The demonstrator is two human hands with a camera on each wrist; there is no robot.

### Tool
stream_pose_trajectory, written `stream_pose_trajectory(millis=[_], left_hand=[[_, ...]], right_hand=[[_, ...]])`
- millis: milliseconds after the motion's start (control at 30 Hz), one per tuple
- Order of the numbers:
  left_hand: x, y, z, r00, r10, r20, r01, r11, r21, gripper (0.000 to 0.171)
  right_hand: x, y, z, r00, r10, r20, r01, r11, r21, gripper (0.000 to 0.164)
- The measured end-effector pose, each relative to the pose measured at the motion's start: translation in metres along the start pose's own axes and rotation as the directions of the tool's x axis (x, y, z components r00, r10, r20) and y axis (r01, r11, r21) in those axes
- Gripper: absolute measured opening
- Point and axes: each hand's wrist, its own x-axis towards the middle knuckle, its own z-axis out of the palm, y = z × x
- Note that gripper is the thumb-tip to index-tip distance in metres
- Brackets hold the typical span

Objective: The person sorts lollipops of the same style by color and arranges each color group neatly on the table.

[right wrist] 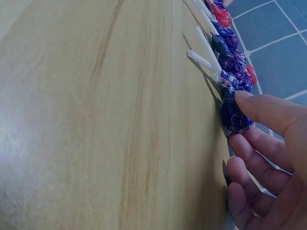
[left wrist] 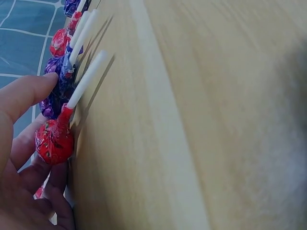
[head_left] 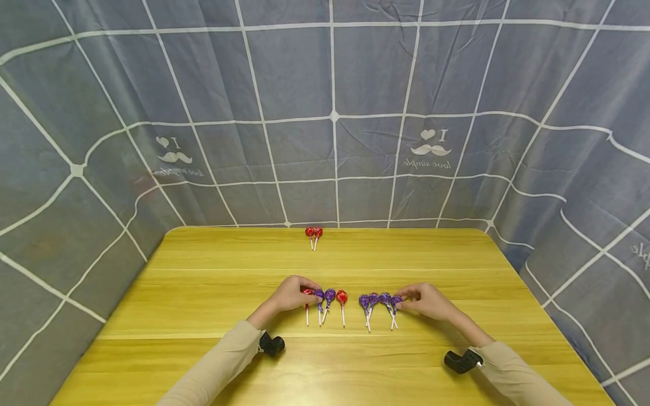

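Note:
In the head view my left hand (head_left: 291, 293) pinches a purple-wrapped lollipop (head_left: 319, 294) between thumb and fingers. A red lollipop (left wrist: 55, 141) lies within the curve of that same hand, its white stick toward me. Beside them are another purple lollipop (head_left: 329, 295) and a red lollipop (head_left: 342, 296). Farther right, my right hand (head_left: 429, 301) pinches the rightmost purple lollipop (right wrist: 236, 112) by its wrapped head. Several purple lollipops (head_left: 374, 298) sit against it on the left, some sticks crossing. All these heads point away from me.
Two red lollipops (head_left: 313, 232) lie together at the far edge of the yellow wooden table (head_left: 213, 276). A grey curtain (head_left: 299, 73) with white grid lines hangs behind and at both sides. Each wrist carries a black camera mount (head_left: 462, 361).

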Motion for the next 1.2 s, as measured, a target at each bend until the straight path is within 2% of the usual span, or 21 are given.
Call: stream_pose_trajectory(millis=[367, 600, 733, 1067, 1200], left_hand=[[-0.0007, -0.0036, 0.0029, 0.999, -0.027, -0.022, 0.027, 1.0, -0.001, 0.028], [-0.0016, -0.0019, 0.0026, 0.999, -0.046, -0.028, 0.045, 0.999, -0.025, 0.027], [-0.0017, -0.0011, 0.0029, 0.997, -0.063, -0.045, 0.062, 0.998, -0.029, 0.027], [-0.0025, -0.0027, 0.0046, 0.996, -0.049, -0.077, 0.048, 0.999, -0.021, 0.027], [-0.0025, -0.0022, 0.0052, 0.994, -0.053, -0.092, 0.05, 0.998, -0.043, 0.027]], right_hand=[[-0.0003, 0.0038, -0.0011, 1.0, -0.014, 0.027, 0.013, 0.999, 0.036, 0.034], [0.0019, 0.0062, -0.0026, 0.999, 0.001, 0.045, -0.006, 0.995, 0.095, 0.044], [0.0026, 0.006, -0.0036, 0.998, 0.002, 0.055, -0.007, 0.995, 0.095, 0.041], [0.0011, 0.003, -0.0044, 0.998, 0.002, 0.061, -0.007, 0.997, 0.081, 0.038], [0.0006, 0.0034, -0.0045, 0.998, -0.007, 0.069, -0.002, 0.992, 0.124, 0.037]])
